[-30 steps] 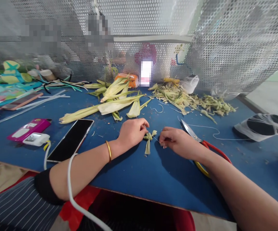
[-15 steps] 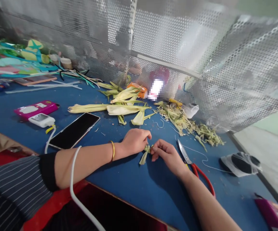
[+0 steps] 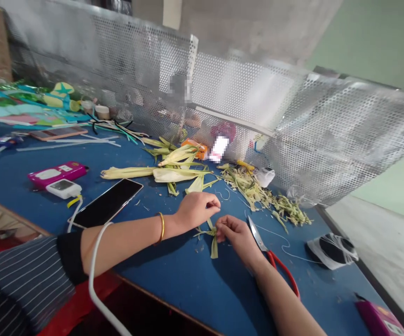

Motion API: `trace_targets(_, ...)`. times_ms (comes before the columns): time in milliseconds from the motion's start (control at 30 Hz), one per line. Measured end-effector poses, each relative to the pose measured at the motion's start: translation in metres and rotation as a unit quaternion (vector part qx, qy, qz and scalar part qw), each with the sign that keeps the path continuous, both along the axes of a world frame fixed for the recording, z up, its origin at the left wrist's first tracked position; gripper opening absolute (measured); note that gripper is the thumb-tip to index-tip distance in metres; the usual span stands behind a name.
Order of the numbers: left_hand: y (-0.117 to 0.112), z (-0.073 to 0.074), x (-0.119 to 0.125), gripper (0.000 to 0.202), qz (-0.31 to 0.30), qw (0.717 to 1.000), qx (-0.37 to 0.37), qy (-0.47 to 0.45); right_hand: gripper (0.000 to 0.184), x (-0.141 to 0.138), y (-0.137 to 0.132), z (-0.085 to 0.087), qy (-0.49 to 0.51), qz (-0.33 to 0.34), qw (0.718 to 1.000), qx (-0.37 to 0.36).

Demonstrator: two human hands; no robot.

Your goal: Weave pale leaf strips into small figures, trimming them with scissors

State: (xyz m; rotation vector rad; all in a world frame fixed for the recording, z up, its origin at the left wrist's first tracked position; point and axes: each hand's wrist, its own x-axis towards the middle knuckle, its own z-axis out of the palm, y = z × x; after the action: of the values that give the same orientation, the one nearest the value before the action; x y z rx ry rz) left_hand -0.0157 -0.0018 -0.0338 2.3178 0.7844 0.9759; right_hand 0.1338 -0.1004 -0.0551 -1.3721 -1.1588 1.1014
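Note:
My right hand (image 3: 236, 232) pinches a small knotted piece of green corn husk (image 3: 211, 232) just above the blue table, its strips sticking out to the sides and one hanging down. Slightly above and left of it, my left hand (image 3: 197, 207) is closed with thumb and forefinger together; whatever is between them, perhaps a thread, is too fine to make out. Red-handled scissors (image 3: 273, 261) lie beside my right wrist, blades partly spread. Beyond my hands lie long pale corn husks (image 3: 179, 175). White thread (image 3: 286, 242) runs across the table to a dark wound spool (image 3: 332, 252).
Shredded husk scraps (image 3: 261, 191) are heaped at the back right. A black phone (image 3: 109, 203), a magenta device (image 3: 60, 175) and a white cable (image 3: 95, 280) are on the left. A perforated metal screen (image 3: 237, 84) stands behind. Another magenta case (image 3: 380, 317) sits near right.
My left hand has moved up and away from the husk piece, which now shows more of its strips. My right hand still pinches it. The head view has tilted upward.

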Motion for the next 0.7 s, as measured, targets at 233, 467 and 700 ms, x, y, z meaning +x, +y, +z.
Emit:
trace_targets(233,0.017,0.017,0.000,0.007,0.064,0.993,-0.042,0.085,0.034,0.002,0.003,-0.004,0.020,-0.033,0.999,-0.005)
trace_targets(467,0.009,-0.003,0.003,0.047,-0.004,0.917,-0.399,-0.008,0.025,0.005,-0.003,0.013,0.132,-0.092,0.981,0.104)
trace_targets(700,-0.015,0.004,0.001,0.035,-0.157,0.751,-0.628,-0.130,0.022,-0.001,-0.008,0.022,0.194,-0.106,0.965,0.138)
